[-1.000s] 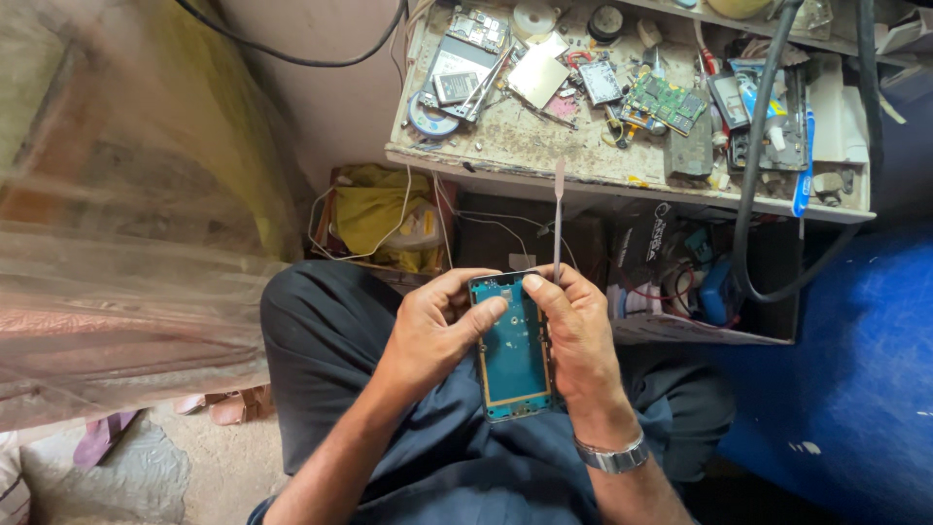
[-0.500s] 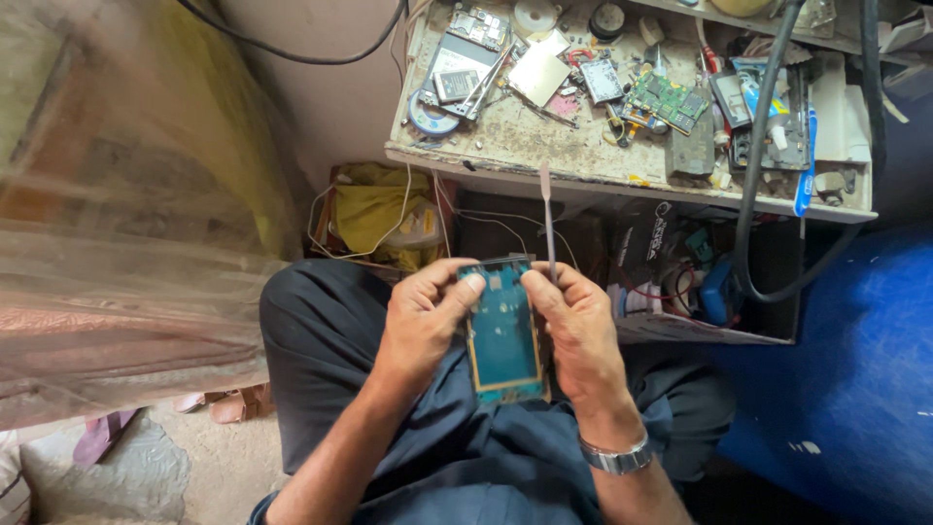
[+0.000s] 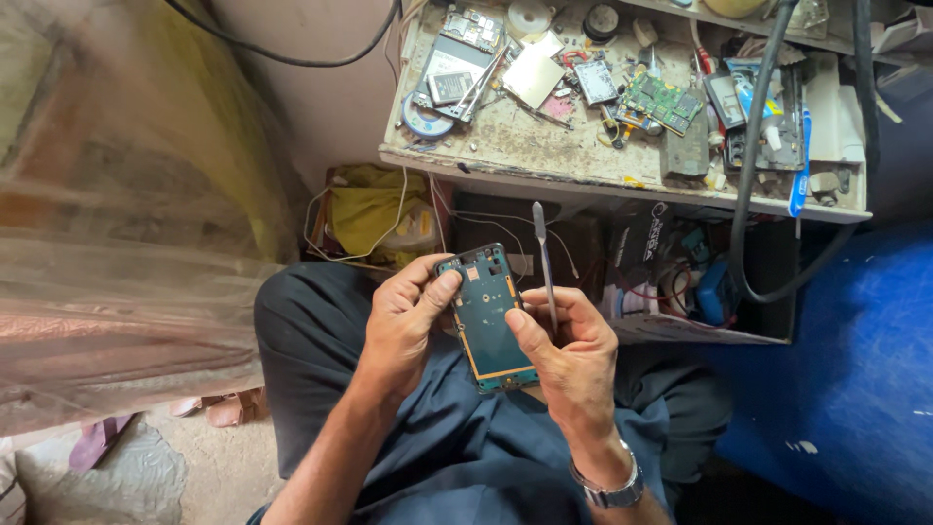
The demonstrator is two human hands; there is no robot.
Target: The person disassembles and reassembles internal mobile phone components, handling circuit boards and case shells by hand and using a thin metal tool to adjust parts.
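Both hands hold the work over the lap: left hand (image 3: pixel 408 326) grips the opened phone frame (image 3: pixel 489 316), which has tilted slightly since a moment ago; right hand (image 3: pixel 573 355) steadies it while pinching a thin metal tool (image 3: pixel 544 267), now more upright, below the cluttered surface (image 3: pixel 515 146).

Soft, even daylight with faint shadows; the centre is sharp, the left edge smeared and stretched.

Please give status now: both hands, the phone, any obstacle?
Left hand grips opened teal phone frame. Right hand supports frame, holding thin metal pry tool upright. Nothing between hands and frame.
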